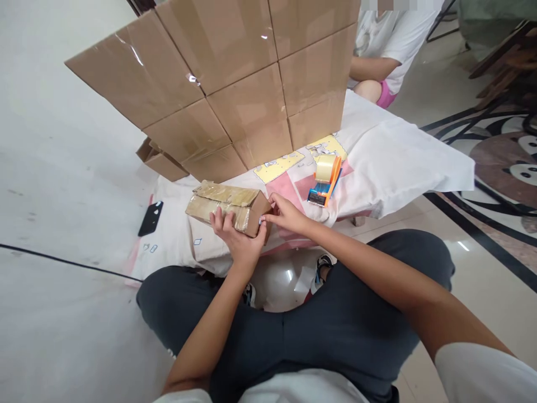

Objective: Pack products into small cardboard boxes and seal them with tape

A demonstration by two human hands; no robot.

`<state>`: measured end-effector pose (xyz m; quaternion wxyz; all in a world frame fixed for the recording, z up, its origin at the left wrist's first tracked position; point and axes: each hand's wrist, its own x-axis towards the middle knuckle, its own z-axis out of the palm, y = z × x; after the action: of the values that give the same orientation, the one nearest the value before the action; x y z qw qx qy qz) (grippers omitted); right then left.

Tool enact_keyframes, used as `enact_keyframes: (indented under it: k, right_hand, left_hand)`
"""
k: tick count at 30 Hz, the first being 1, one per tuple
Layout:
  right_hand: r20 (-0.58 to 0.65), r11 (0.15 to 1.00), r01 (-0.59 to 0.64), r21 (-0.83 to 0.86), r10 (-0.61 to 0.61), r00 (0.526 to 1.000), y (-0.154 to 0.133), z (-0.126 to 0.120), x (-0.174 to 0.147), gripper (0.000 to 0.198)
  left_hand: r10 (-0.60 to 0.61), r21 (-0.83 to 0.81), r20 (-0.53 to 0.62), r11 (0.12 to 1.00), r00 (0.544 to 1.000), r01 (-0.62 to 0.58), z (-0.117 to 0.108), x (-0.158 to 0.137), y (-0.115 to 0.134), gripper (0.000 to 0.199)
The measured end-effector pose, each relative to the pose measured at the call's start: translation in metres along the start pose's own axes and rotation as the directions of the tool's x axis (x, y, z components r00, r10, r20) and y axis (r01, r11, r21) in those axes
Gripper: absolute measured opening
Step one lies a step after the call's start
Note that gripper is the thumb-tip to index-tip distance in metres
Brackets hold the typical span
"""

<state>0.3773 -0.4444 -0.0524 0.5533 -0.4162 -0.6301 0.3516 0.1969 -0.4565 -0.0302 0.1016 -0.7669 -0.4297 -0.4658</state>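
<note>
A small oblong cardboard box (pixel 222 193), its top and side covered in wrinkled clear packing tape, lies on the cloth-covered table in front of me. My left hand (pixel 241 240) grips its near side, fingers over the front face and thumb by the right end. At that right end, my right hand (pixel 287 214) has thumb and forefinger closed on the box's edge. Whether a bit of tape is between those fingertips, I cannot tell. Right of the box stands an orange and blue tape dispenser (pixel 325 182) with a roll of tape on it.
Behind rises a wall of stacked, taped cardboard boxes (pixel 251 112). An open carton (pixel 161 162) sits at its left, and a black phone-shaped object (pixel 150 219) lies left on the cloth (pixel 403 151). Beyond the stack sits a person (pixel 390 56) in a white shirt. A wall borders the left.
</note>
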Motion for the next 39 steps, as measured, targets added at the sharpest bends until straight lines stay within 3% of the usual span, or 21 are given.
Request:
enact_keyframes:
  k: [8, 15, 29, 35, 39]
  right_hand:
    - [0.053, 0.998, -0.004, -0.063, 0.008, 0.999, 0.0, -0.014, 0.005, 0.03]
    - [0.018, 0.997, -0.023, -0.076, 0.024, 1.0, -0.009, -0.008, 0.002, 0.046]
    - [0.049, 0.996, -0.013, -0.086, 0.017, 0.999, -0.004, -0.009, 0.001, 0.043]
    - [0.004, 0.997, -0.029, -0.075, 0.029, 1.0, -0.007, 0.001, -0.003, 0.039]
    - [-0.089, 0.997, -0.021, -0.08, 0.013, 0.996, -0.02, 0.002, -0.004, 0.041]
  left_hand:
    - [-0.001, -0.045, 0.02, 0.999, 1.0, 0.002, 0.001, 0.001, 0.001, 0.075]
    - [0.007, -0.047, 0.011, 0.999, 1.0, -0.007, 0.0, 0.0, 0.0, 0.076]
    - [-0.013, -0.058, 0.01, 0.998, 1.0, 0.014, 0.0, 0.002, 0.002, 0.07]
    - [0.029, -0.113, -0.045, 0.993, 0.999, -0.034, 0.003, 0.002, 0.001, 0.067]
    - [0.055, -0.207, -0.047, 0.976, 0.997, -0.063, -0.004, 0.019, 0.007, 0.067]
